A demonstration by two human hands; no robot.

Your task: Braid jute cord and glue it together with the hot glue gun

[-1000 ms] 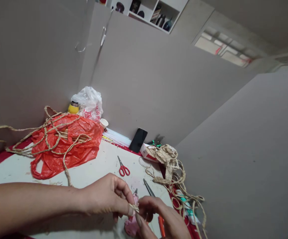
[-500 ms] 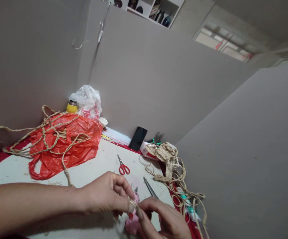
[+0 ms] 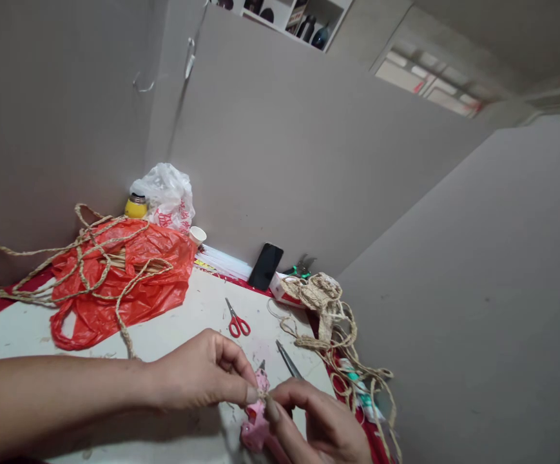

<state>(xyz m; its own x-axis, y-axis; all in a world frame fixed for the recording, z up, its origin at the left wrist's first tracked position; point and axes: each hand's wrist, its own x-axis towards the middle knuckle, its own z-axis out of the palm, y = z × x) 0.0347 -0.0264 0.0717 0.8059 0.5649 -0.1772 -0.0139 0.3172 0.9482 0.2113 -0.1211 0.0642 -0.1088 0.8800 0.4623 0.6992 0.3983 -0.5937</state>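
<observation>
My left hand [image 3: 195, 374] reaches in from the left, thumb and forefinger pinched on a small strand of pale straw-like fibre [image 3: 263, 395]. Facing it, my right hand [image 3: 321, 422] pinches the same strand from the other side, so the fingertips nearly meet. Most of the strand is hidden by the fingers. Behind and below them a pink glue gun [image 3: 255, 433] lies on the table, its dark nozzle pointing away, partly covered by both hands. Just beyond the right hand lies a grey pointed metal tool [image 3: 289, 361], its near end hidden. Red-handled scissors [image 3: 238, 324] lie farther off.
A red plastic bag [image 3: 158, 296] with braided straw cord [image 3: 82, 264] over it covers the table's left. At the back stand a yellow jar [image 3: 136, 207], a paper cup [image 3: 197, 235] and a phone [image 3: 265, 266]. Coiled cord [image 3: 325, 299] hangs over the right edge.
Both hands keep their pinch on the strand, and the fingertips have shifted only slightly. The whole view has moved a little, so the surroundings appear slightly farther left and up.
</observation>
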